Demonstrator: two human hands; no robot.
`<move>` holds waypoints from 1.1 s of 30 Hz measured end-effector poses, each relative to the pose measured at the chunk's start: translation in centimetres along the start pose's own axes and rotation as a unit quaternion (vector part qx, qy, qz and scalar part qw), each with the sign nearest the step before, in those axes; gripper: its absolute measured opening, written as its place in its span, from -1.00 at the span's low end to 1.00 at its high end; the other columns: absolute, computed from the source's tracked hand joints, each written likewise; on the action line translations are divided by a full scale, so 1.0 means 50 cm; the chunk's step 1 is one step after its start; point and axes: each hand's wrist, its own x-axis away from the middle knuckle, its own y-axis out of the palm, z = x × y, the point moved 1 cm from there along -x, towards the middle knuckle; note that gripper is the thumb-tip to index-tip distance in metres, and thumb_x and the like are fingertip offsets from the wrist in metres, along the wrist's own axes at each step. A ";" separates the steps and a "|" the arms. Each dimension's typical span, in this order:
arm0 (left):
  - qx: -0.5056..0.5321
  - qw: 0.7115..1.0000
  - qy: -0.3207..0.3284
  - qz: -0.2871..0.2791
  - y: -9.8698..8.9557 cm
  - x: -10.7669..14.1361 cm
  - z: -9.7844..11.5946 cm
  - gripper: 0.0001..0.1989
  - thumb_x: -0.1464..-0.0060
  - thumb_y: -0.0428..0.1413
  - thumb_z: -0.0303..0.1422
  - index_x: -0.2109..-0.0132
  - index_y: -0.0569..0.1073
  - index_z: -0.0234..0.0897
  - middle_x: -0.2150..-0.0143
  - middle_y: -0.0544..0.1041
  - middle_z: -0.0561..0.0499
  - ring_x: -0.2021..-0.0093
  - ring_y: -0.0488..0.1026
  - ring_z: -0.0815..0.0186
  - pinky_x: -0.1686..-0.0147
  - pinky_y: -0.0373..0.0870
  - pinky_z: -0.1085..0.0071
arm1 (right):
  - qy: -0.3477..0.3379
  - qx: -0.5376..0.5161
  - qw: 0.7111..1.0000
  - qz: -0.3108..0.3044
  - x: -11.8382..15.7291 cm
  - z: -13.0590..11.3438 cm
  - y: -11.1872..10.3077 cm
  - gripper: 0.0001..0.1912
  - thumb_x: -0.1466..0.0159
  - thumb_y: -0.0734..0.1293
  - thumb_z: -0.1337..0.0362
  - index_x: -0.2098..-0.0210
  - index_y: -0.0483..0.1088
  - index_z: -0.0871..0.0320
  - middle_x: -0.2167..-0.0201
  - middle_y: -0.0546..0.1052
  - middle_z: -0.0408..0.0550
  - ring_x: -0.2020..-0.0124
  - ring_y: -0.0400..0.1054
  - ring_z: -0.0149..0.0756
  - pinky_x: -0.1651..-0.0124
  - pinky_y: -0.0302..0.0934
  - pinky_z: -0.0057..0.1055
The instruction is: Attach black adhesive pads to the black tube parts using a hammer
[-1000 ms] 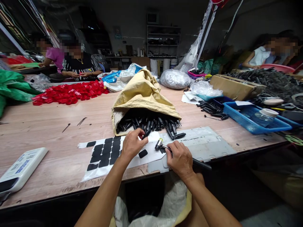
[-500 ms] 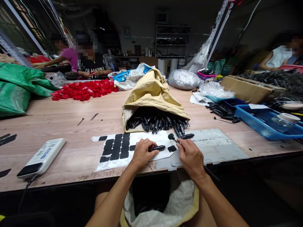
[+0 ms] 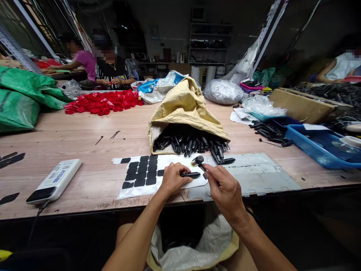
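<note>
- Black tube (image 3: pixel 194 175) pinched in left hand (image 3: pixel 172 178), just this side of the yellow sack (image 3: pixel 180 103)
- right hand (image 3: pixel 224 186) curled round a hammer (image 3: pixel 199 160), same side of the sack

The tabletop (image 3: pixel 132 128) is fairly bright, lit perhaps from above, while the wall (image 3: pixel 175 37) at twelve o'clock is dim. Near three o'clock the blue tray (image 3: pixel 307 150) looks stretched; near ten, heads (image 3: pixel 104 51) are pixelated.
</note>
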 end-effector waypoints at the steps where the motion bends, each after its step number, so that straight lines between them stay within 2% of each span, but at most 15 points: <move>1: -0.002 1.000 -0.001 0.001 0.000 0.000 0.001 -0.79 0.09 0.37 -0.35 0.23 0.64 -0.12 0.27 0.60 0.10 0.15 0.39 0.19 0.10 0.22 0.27 | -0.007 0.008 1.000 0.005 0.002 -0.003 0.000 -0.68 -0.44 0.20 0.26 -0.10 0.48 0.06 0.25 0.55 -0.05 0.24 0.45 -0.32 0.11 0.28 -0.41; 7: -0.008 1.000 -0.005 0.011 0.003 0.000 0.002 -0.83 0.09 0.36 -0.36 0.26 0.63 -0.12 0.30 0.59 0.11 0.16 0.38 0.20 0.10 0.21 0.27 | 0.005 0.082 0.994 -0.074 0.016 0.008 0.009 -0.68 -0.41 0.23 0.32 -0.07 0.50 -0.02 0.31 0.54 -0.12 0.26 0.45 -0.34 0.21 0.23 -0.46; 12: 0.000 1.000 0.003 0.016 0.004 0.002 0.001 -0.82 0.08 0.36 -0.34 0.25 0.64 -0.11 0.29 0.59 0.11 0.14 0.38 0.20 0.08 0.21 0.26 | 0.021 0.071 0.997 0.011 0.005 0.013 -0.013 -0.68 -0.43 0.22 0.26 -0.09 0.50 0.02 0.26 0.55 -0.08 0.24 0.45 -0.33 0.15 0.24 -0.44; 18: -0.004 1.000 0.002 0.021 0.002 0.005 0.004 -0.84 0.08 0.35 -0.36 0.26 0.64 -0.12 0.30 0.59 0.10 0.16 0.38 0.20 0.08 0.21 0.26 | 0.041 0.084 0.994 -0.057 0.018 0.032 -0.004 -0.70 -0.44 0.21 0.25 -0.06 0.50 -0.02 0.25 0.55 -0.13 0.22 0.45 -0.34 0.17 0.21 -0.45; 24: -0.010 1.000 0.016 0.020 0.003 0.005 -0.002 -0.87 0.00 0.31 -0.28 0.23 0.64 -0.11 0.28 0.59 0.08 0.14 0.38 0.18 0.07 0.19 0.23 | 0.074 0.135 0.988 -0.023 0.002 0.087 -0.006 -0.73 -0.39 0.27 0.24 -0.02 0.51 0.01 0.22 0.55 -0.12 0.16 0.43 -0.29 0.12 0.19 -0.41; 28: -0.004 1.000 0.021 0.011 -0.002 0.007 0.000 -0.88 -0.07 0.26 -0.25 0.23 0.65 -0.11 0.27 0.58 0.07 0.13 0.39 0.17 0.07 0.18 0.21 | 0.050 0.200 0.978 -0.043 0.000 0.124 0.013 -0.76 -0.37 0.28 0.31 0.04 0.54 0.04 0.28 0.52 -0.10 0.22 0.36 -0.26 0.14 0.14 -0.37; 33: 0.003 1.000 0.018 0.003 -0.003 0.009 0.003 -0.87 -0.13 0.21 -0.23 0.22 0.64 -0.09 0.25 0.58 0.06 0.11 0.39 0.16 0.04 0.16 0.19 | 0.037 0.239 0.970 -0.022 0.010 0.138 0.032 -0.75 -0.38 0.26 0.32 0.02 0.53 0.05 0.28 0.50 -0.08 0.22 0.29 -0.24 0.15 0.08 -0.35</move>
